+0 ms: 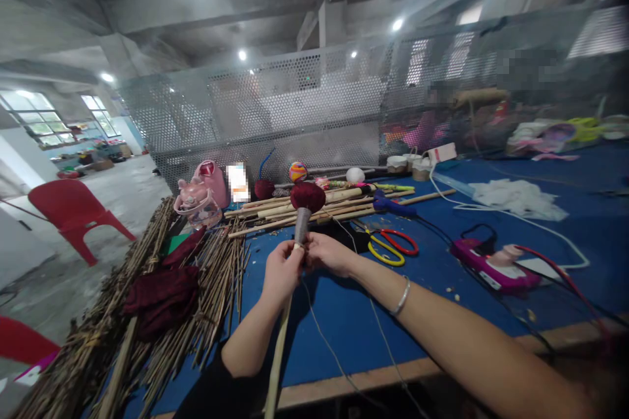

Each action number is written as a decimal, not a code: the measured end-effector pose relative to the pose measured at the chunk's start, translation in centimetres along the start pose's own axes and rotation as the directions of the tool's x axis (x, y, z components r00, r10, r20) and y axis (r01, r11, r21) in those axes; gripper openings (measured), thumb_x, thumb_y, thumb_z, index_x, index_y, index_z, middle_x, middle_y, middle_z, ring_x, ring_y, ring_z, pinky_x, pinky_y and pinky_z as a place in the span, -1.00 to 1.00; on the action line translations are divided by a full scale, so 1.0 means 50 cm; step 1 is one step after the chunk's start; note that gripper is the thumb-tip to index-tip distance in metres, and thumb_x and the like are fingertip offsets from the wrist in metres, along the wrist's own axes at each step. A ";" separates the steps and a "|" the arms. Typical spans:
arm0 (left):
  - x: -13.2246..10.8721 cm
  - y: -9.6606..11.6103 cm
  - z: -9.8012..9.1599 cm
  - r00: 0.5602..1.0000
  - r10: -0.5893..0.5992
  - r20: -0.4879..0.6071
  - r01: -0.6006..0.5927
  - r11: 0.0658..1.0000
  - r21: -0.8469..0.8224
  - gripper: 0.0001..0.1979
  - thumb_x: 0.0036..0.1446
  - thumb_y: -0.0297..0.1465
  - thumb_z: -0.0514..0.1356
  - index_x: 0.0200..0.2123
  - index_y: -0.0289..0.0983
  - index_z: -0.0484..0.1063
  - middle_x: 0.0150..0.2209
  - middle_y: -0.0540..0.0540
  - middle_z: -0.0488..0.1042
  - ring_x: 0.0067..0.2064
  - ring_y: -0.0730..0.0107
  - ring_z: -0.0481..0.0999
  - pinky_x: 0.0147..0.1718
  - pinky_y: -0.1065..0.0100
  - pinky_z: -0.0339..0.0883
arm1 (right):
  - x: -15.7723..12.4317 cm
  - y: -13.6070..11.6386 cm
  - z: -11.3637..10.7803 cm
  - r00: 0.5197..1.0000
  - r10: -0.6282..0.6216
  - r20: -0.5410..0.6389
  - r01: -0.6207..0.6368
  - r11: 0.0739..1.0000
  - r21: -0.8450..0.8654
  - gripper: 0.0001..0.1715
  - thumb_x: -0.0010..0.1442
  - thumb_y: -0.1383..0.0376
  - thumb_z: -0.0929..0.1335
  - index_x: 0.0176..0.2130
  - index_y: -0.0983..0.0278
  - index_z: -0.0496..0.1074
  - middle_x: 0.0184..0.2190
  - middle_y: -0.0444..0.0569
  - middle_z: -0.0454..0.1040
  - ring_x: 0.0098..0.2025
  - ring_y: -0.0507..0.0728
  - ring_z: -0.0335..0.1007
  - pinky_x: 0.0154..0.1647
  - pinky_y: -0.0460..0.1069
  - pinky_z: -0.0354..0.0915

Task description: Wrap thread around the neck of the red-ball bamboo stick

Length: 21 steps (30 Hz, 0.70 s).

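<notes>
In the head view, my left hand (282, 270) is closed around a pale wooden stick (279, 360) just below its head. A dark red fabric-covered ball (308, 197) tops the stick, and below it the neck has a grey wrapping (302, 226). My right hand (328, 254) is closed too, its fingertips pressed at the lower end of the wrapping; whether they also pinch a thread is hidden. From beneath the hands a thin grey thread (319, 327) hangs past the table edge. A second strand passes near my right wrist.
Bundled twigs (206, 288) and dark red cloth (164, 294) lie left. Behind my hands are loose sticks (339, 196), a blue-handled tool (393, 204) and scissors (393, 247). Right are a purple power strip (494, 265), cords and white plastic (515, 196). A mesh screen (304, 98) backs the table.
</notes>
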<state>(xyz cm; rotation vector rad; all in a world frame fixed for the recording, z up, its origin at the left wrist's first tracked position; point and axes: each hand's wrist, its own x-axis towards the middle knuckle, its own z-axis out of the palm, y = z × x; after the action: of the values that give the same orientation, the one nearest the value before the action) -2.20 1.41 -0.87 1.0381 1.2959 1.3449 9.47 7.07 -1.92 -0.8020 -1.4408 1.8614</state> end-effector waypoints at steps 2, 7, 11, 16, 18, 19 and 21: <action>0.000 -0.002 0.001 1.000 0.024 0.011 -0.025 0.998 0.051 -0.80 -0.08 -0.28 0.18 -0.40 -0.30 0.38 -0.67 0.08 0.24 -0.73 0.65 0.11 -0.79 0.57 -0.08 | -0.008 -0.002 -0.010 0.997 0.040 -0.072 -0.040 0.999 -0.001 -0.70 -0.26 0.44 0.21 -0.39 0.31 0.27 -0.67 -0.21 0.26 -0.73 -0.12 -0.06 -0.76 -0.20 -0.15; 0.003 -0.002 0.000 1.000 0.013 0.014 -0.014 0.997 0.072 -0.77 -0.07 -0.25 0.18 -0.40 -0.30 0.38 -0.73 0.13 0.14 -0.74 0.64 0.08 -0.79 0.56 -0.10 | -0.031 -0.027 -0.030 0.999 0.045 -0.015 -0.045 0.999 -0.031 -0.83 -0.04 0.23 0.26 -0.47 0.31 0.28 -0.76 -0.30 0.02 -0.75 -0.13 -0.28 -0.76 -0.19 -0.33; 0.011 -0.003 -0.008 1.000 0.014 -0.020 -0.014 1.000 0.025 -0.76 -0.06 -0.24 0.18 -0.35 -0.29 0.37 -0.73 0.14 0.13 -0.74 0.64 0.08 -0.79 0.57 -0.09 | -0.030 -0.029 -0.039 0.999 -0.018 -0.034 0.012 0.984 -0.180 -0.74 -0.03 0.13 0.32 -0.48 0.30 0.28 -0.80 -0.33 -0.01 -0.77 -0.13 -0.25 -0.78 -0.18 -0.27; 0.015 -0.007 -0.012 0.999 0.032 0.015 -0.032 0.999 -0.009 -0.70 -0.06 -0.19 0.19 -0.36 -0.31 0.37 -0.72 0.13 0.16 -0.74 0.64 0.11 -0.79 0.56 -0.02 | -0.018 -0.023 -0.047 0.996 -0.033 -0.079 0.012 0.967 -0.254 -0.71 -0.03 0.12 0.33 -0.45 0.32 0.33 -0.81 -0.33 0.01 -0.77 -0.13 -0.21 -0.76 -0.15 -0.28; 0.013 -0.005 -0.009 0.998 0.045 0.045 -0.044 0.999 -0.029 -0.68 -0.06 -0.16 0.19 -0.40 -0.33 0.36 -0.69 0.10 0.21 -0.72 0.64 0.17 -0.76 0.56 0.07 | -0.015 -0.025 -0.048 0.994 -0.045 -0.101 0.016 0.962 -0.272 -0.71 -0.05 0.13 0.35 -0.44 0.34 0.35 -0.81 -0.32 0.04 -0.77 -0.13 -0.18 -0.74 -0.14 -0.27; 0.012 -0.003 -0.006 0.997 0.049 0.056 -0.047 0.998 -0.041 -0.67 -0.06 -0.15 0.19 -0.42 -0.34 0.35 -0.66 0.08 0.25 -0.70 0.65 0.20 -0.74 0.56 0.12 | -0.015 -0.026 -0.049 0.993 -0.045 -0.107 0.014 0.962 -0.274 -0.70 -0.06 0.13 0.36 -0.45 0.34 0.35 -0.80 -0.32 0.05 -0.77 -0.13 -0.17 -0.74 -0.14 -0.26; 0.010 0.002 -0.002 0.997 0.047 0.062 -0.042 0.995 -0.088 -0.65 -0.07 -0.16 0.20 -0.35 -0.35 0.35 -0.59 0.04 0.32 -0.66 0.64 0.28 -0.68 0.55 0.22 | -0.015 -0.028 -0.048 0.994 -0.034 -0.105 0.005 0.964 -0.266 -0.69 -0.06 0.12 0.36 -0.46 0.35 0.36 -0.81 -0.31 0.06 -0.76 -0.13 -0.17 -0.73 -0.13 -0.25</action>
<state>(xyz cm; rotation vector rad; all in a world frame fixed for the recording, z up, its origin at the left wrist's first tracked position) -2.41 1.89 -0.81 1.0472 1.1638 1.3782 11.96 8.16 -1.02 -0.9975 -1.6430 1.6022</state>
